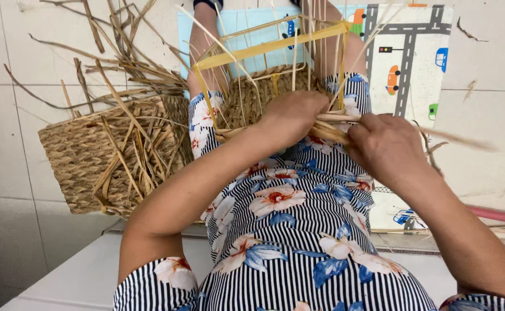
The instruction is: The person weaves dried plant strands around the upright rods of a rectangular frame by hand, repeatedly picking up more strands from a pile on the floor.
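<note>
Head view | half-woven basket (258,95) on lap between knees | left hand (293,115) clamps rim weave | right hand (385,144) pinches straw strands (330,129) | strands look light, dry, brittle; best held near weave | finished basket (91,155) on floor at left

One head-worn camera looks steeply down, close over the lap (287,230) and tiled floor (10,173).

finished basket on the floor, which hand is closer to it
Left. The left hand grips straw on the half-woven basket in the lap, just right of the finished basket. The right hand holds strands farther right.
</note>
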